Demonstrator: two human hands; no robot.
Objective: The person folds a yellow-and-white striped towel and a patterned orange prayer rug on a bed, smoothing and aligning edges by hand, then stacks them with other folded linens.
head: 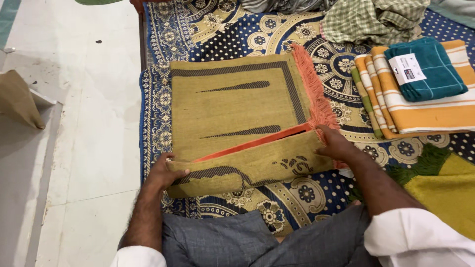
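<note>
A person sits at the edge of a bed covered with a blue patterned spread (222,42). In the middle lies a yellow-brown mat (232,106) with dark stripes and an orange fringe. Its near edge is folded over, showing an orange underside. The left hand (168,173) is clamped on the fold's corner at 8 o'clock from the mat's middle. The right hand (335,143) is closed on the fold's other end at 4 o'clock, just beside the fringe. At 2 o'clock, well apart, sits a pile of orange striped towels (430,111) with a teal folded cloth (430,69) on top. A green checked cloth (371,20) lies bunched at 1 o'clock.
</note>
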